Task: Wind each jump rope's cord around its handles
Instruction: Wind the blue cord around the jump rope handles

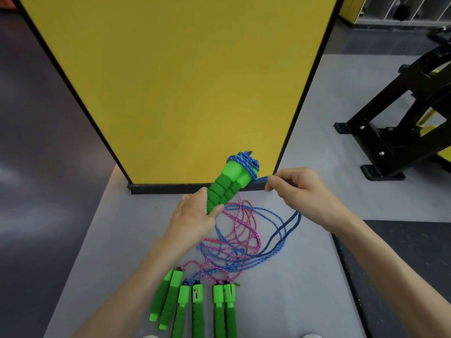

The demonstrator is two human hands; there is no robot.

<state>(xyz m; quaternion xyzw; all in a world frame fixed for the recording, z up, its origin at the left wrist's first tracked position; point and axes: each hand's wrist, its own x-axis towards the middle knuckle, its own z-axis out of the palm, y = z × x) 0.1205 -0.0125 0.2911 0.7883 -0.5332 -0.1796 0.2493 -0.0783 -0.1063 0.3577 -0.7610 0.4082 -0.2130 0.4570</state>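
My left hand (192,218) grips the paired handles (227,184). My right hand (300,191) pinches the blue cord (244,161), whose slack may snag the pink cords (253,228) beneath.

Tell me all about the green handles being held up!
The two handles are held side by side, tilted upward. Their ribbed dark green grips look like foam, and the lighter green tops look like smooth plastic. Blue cord is wound round the tops. The left hand grips their lower ends, and the right hand pinches the cord beside them.
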